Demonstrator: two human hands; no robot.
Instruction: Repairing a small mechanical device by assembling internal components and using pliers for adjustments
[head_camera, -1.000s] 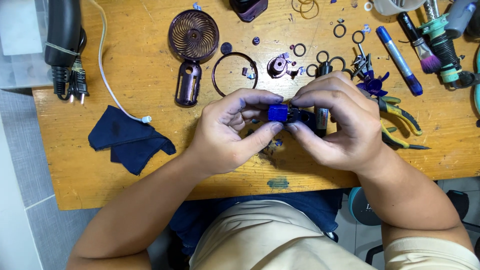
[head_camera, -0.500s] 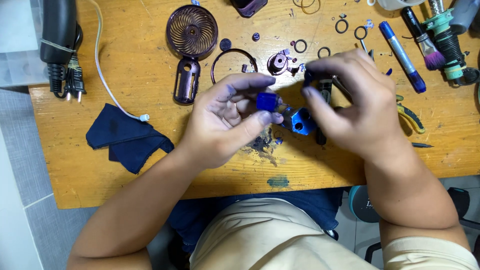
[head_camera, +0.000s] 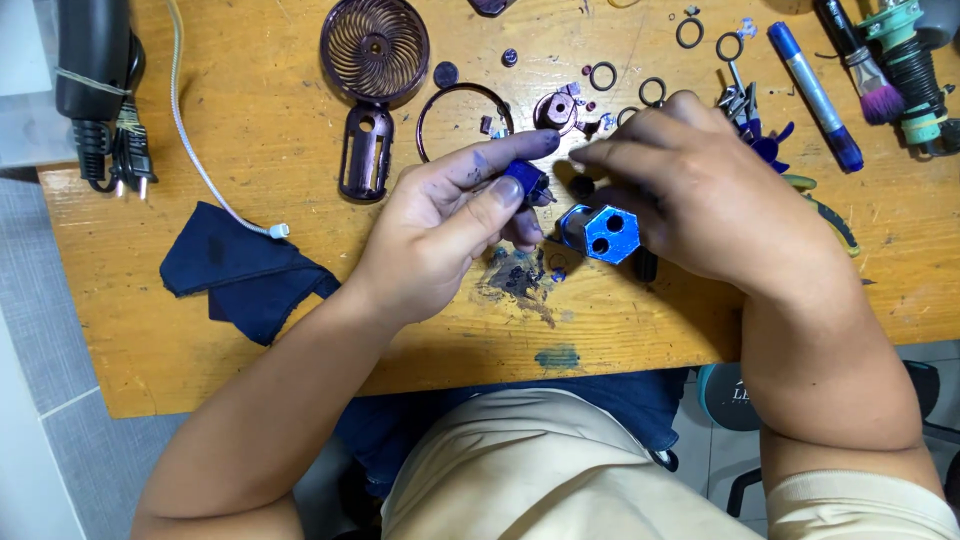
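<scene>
While the dark blue cloth (head_camera: 240, 275) lies near-left on the wooden table (head_camera: 300, 330), the right hand (head_camera: 700, 210) grips a blue hexagonal part (head_camera: 608, 233), and the left hand (head_camera: 450, 230) pinches a small blue piece (head_camera: 525, 180); farther off rests a purple fan grille (head_camera: 375, 50).

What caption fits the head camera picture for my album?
Left hand pinches a small blue part; right hand holds a blue hexagonal piece over the wooden table.

A small blue cap (head_camera: 523, 180) sits pinched upright — beside it, a blue hexagonal piece (head_camera: 610, 233) with 2 holes.
</scene>
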